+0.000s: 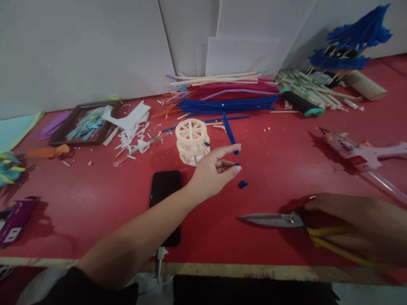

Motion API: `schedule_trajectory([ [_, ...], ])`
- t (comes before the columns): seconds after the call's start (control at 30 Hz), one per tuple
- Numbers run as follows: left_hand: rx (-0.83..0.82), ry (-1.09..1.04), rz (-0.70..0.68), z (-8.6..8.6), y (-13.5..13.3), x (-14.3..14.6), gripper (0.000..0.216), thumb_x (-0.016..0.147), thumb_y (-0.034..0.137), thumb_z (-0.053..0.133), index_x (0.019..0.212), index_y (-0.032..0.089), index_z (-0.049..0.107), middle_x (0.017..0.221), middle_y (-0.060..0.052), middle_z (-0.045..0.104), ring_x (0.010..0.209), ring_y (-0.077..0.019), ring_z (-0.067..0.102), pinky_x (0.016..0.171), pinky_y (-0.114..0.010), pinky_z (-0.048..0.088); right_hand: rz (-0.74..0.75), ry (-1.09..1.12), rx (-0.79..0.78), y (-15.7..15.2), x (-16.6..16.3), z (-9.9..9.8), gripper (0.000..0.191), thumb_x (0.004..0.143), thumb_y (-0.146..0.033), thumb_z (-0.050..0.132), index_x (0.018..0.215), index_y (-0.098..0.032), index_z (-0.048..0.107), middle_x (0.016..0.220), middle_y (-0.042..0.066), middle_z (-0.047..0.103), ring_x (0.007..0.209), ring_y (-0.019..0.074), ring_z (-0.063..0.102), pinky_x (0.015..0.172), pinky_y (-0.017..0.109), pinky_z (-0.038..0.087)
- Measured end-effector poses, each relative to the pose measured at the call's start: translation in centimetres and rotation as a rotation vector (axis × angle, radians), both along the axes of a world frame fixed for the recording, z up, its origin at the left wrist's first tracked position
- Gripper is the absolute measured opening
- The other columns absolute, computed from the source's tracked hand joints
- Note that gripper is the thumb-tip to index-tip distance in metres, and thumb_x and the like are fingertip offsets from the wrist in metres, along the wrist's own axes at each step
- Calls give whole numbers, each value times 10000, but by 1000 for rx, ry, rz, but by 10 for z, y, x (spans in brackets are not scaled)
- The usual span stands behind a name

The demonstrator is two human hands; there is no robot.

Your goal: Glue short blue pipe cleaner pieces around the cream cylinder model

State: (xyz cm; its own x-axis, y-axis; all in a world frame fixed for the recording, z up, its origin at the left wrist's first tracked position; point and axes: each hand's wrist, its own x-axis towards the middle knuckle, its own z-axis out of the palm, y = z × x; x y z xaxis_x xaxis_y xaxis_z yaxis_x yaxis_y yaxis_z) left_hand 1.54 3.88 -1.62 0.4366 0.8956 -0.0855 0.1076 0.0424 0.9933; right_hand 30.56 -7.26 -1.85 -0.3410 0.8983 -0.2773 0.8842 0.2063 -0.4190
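Note:
My left hand (212,173) reaches over the middle of the red table, its thumb and index finger apart. The index fingertip is at the lower end of a blue pipe cleaner piece (229,130). A tiny blue bit (237,164) shows by the thumb; whether they touch, I cannot tell. Another short blue piece (243,184) lies to the right. Behind this hand stands a cream, round, tiered model (191,140) with a spoked top and a small blue piece on its side. My right hand (346,224) grips yellow-handled scissors (270,219), blades together and pointing left.
A black phone (165,190) with a cable lies under my left forearm. Bundled pipe cleaners (227,103) lie at the back. At right are a pink glue gun (356,150) and a blue-roofed model (346,46). White scraps (133,127) and a dark frame (60,137) sit left.

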Motion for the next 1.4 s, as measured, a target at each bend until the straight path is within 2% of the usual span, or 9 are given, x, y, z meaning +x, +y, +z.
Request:
schedule_trajectory([
  [0.07, -17, 6, 1, 2, -1, 0, 533, 760, 128, 701, 1283, 214, 649, 1401, -89, 633, 838, -96, 670, 734, -219, 567, 109, 53, -26, 6, -4, 10, 381, 852, -570, 533, 1022, -315, 759, 1025, 86, 777, 902, 268, 750, 753, 391, 630],
  [0.2, -41, 17, 8, 5, -1, 0, 559, 731, 102, 708, 1280, 189, 646, 1396, -94, 634, 828, -81, 650, 698, -192, 540, 218, 90, 161, 20, -14, 38, 386, 904, -480, 473, 1066, -311, 780, 1118, 97, 770, 973, 288, 749, 787, 413, 626],
  [0.37, -52, 3, -24, 5, -1, 0, 613, 705, 123, 729, 1306, 191, 629, 1314, -104, 671, 806, -86, 644, 677, -194, 542, 39, 255, 285, 48, -58, 55, 370, 927, -472, 465, 934, -252, 763, 854, 64, 781, 727, 224, 731, 619, 344, 549],
  [0.53, 119, -4, -71, 1, -3, -2, 625, 698, 139, 700, 1312, 230, 622, 1363, -111, 601, 771, -81, 665, 643, -198, 548, -155, 528, 118, 76, -100, 37, 300, 844, -527, 600, 859, -252, 718, 786, 12, 751, 677, 173, 685, 620, 292, 522],
  [0.73, 319, 55, -129, -7, -6, -3, 593, 755, 164, 674, 1339, 238, 612, 1346, -119, 559, 750, -79, 671, 630, -203, 572, -268, 777, -57, 75, -105, 11, 416, 766, -647, 667, 796, -232, 698, 734, 24, 734, 672, 187, 686, 633, 314, 556],
  [0.9, 338, 77, -100, -6, -6, -3, 571, 789, 166, 699, 1345, 258, 607, 1346, -107, 573, 770, -84, 676, 672, -214, 597, -334, 744, 67, 69, -100, 10, 326, 855, -574, 610, 830, -249, 628, 753, 14, 712, 715, 188, 694, 708, 342, 565],
  [1.07, 367, 167, -65, -4, -5, -5, 524, 811, 197, 689, 1331, 210, 616, 1361, -135, 583, 746, -95, 699, 656, -221, 607, -348, 728, 135, 69, -94, 10, 366, 858, -590, 598, 892, -226, 610, 784, 26, 716, 644, 184, 715, 632, 334, 596],
  [1.23, 454, 210, -67, -5, -5, -4, 365, 872, 250, 650, 1225, 162, 683, 1246, -123, 692, 752, -118, 732, 727, -246, 613, -330, 693, 207, 70, -90, 4, 286, 833, -483, 662, 951, -222, 668, 900, 55, 763, 831, 223, 747, 795, 385, 623],
  [1.4, 553, 224, -45, -3, -4, -4, 308, 897, 230, 588, 1169, 155, 712, 1141, -121, 753, 936, -185, 741, 740, -256, 609, -286, 675, 254, 70, -89, 3, 201, 840, -327, 613, 1008, -231, 664, 987, 57, 782, 915, 226, 756, 842, 372, 626],
])
